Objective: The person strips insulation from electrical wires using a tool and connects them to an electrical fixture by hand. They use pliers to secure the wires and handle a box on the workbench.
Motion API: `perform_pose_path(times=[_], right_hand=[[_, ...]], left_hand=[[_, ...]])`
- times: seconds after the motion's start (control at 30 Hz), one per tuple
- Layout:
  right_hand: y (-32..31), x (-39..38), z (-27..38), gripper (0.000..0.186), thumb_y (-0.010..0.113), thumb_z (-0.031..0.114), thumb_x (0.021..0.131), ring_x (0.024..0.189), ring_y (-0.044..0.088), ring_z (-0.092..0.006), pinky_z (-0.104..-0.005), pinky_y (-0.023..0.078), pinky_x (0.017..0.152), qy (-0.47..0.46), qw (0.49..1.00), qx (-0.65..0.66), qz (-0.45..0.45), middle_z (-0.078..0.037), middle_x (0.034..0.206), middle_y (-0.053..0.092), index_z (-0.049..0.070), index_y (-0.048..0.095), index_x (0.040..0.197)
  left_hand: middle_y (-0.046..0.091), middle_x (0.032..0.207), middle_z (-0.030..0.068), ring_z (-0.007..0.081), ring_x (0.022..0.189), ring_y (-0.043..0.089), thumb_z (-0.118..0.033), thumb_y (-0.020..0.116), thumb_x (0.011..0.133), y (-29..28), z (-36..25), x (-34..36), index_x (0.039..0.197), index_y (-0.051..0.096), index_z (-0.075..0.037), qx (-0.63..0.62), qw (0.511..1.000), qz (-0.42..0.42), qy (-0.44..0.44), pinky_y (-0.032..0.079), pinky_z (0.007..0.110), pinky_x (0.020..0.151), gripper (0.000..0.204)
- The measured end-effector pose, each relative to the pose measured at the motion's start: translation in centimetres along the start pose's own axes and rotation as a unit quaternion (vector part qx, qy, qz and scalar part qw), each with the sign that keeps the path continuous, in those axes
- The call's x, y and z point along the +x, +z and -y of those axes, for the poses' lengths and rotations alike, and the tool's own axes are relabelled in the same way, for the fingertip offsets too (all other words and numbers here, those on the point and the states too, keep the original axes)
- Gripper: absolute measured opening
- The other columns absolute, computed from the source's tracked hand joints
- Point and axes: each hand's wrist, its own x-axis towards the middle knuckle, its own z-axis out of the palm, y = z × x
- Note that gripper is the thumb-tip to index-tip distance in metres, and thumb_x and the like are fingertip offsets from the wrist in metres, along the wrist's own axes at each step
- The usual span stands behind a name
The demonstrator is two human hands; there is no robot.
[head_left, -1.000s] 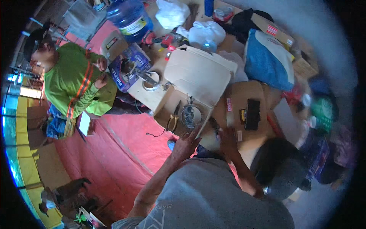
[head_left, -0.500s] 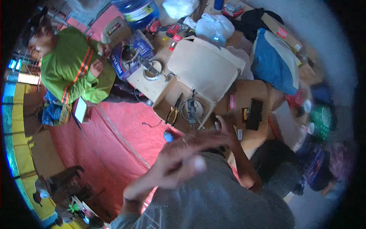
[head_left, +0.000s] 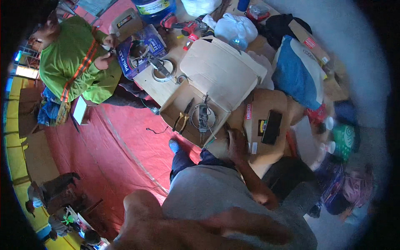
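Observation:
My left hand (head_left: 200, 227) looms large and blurred across the bottom, in front of my grey shirt; its fingers are smeared. Beside the right corner of an open cardboard box (head_left: 174, 103), my right hand (head_left: 237, 143) rests low, fingers loosely bent and apart, with nothing visible in them. Inside the box lie pliers with yellow-and-black handles (head_left: 181, 121) and a round metal-rimmed fixture (head_left: 203, 117) with a dark bar across it and wires. To the right of that hand, a black phone (head_left: 272, 127) lies on a flat piece of cardboard (head_left: 260, 104).
A second ring-shaped fixture (head_left: 163, 71) sits on the table near a purple carton (head_left: 143, 48). Behind are a red power drill (head_left: 192, 27), a white plastic bag (head_left: 235, 31) and a blue-and-white sack (head_left: 296, 75). A person in green (head_left: 77, 62) sits at left, above red sheeting (head_left: 108, 146).
My left hand has moved down and closer to the camera, away from my right arm. My right hand has dropped slightly beside the box. The view has shifted a little.

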Motion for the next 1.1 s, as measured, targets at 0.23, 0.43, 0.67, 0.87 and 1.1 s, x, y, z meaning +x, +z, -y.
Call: perform_pose_path(times=[0.23, 0.43, 0.67, 0.87, 1.1], right_hand=[[2.0, -0.9, -0.4, 0.050, 0.063, 0.029, 0.096, 0.128, 0.051, -0.0450, -0.0609, 0.038, 0.110, -0.008, 0.996, -0.079, -0.040, -0.024, 0.134, 0.054, 0.004, 0.051, 0.138], [1.9, 0.0, 0.4, 0.054, 0.064, 0.030, 0.096, 0.128, 0.050, -0.0467, -0.0626, 0.037, 0.110, -0.001, 1.000, 0.002, -0.023, -0.025, 0.135, 0.053, 0.004, 0.049, 0.141], [1.7, -0.6, -0.3, 0.059, 0.065, 0.024, 0.093, 0.131, 0.047, -0.0475, -0.0615, 0.036, 0.111, 0.032, 0.998, -0.023, 0.040, -0.025, 0.140, 0.050, 0.005, 0.044, 0.145], [0.5, 0.6, 1.0, 0.058, 0.063, 0.026, 0.096, 0.130, 0.048, -0.0484, -0.0623, 0.036, 0.111, 0.008, 1.000, 0.020, 0.002, -0.026, 0.138, 0.051, 0.005, 0.044, 0.146], [-0.1, 0.6, 0.9, 0.056, 0.060, 0.028, 0.098, 0.130, 0.047, -0.0492, -0.0644, 0.035, 0.112, 0.004, 1.000, 0.003, 0.017, -0.026, 0.136, 0.054, 0.010, 0.047, 0.149]], left_hand=[[0.069, 0.127, 0.0225, 0.0306, 0.117, 0.069, -0.022, 0.064, 0.098, 1.0, -0.2, 1.2, 0.130, 0.063, 0.004, 0.016, 1.000, 0.004, 0.009, 0.053, 0.038, 0.099, 0.041], [0.070, 0.125, 0.0218, 0.0304, 0.117, 0.069, -0.022, 0.064, 0.098, 0.8, -0.1, 0.8, 0.127, 0.064, 0.005, 0.027, 1.000, -0.008, 0.007, 0.053, 0.038, 0.099, 0.040], [0.070, 0.122, 0.0209, 0.0302, 0.116, 0.069, -0.022, 0.063, 0.097, 1.5, 0.5, 2.5, 0.124, 0.066, 0.005, 0.040, 0.999, 0.007, 0.009, 0.053, 0.038, 0.098, 0.038], [0.071, 0.120, 0.0202, 0.0299, 0.115, 0.069, -0.022, 0.062, 0.097, 1.8, 0.1, 1.5, 0.121, 0.067, 0.006, 0.080, 0.997, 0.004, -0.006, 0.054, 0.037, 0.098, 0.037], [0.072, 0.118, 0.0194, 0.0297, 0.115, 0.069, -0.022, 0.061, 0.097, 1.1, -0.9, 1.3, 0.118, 0.068, 0.006, 0.140, 0.990, -0.018, -0.021, 0.054, 0.037, 0.097, 0.036]])
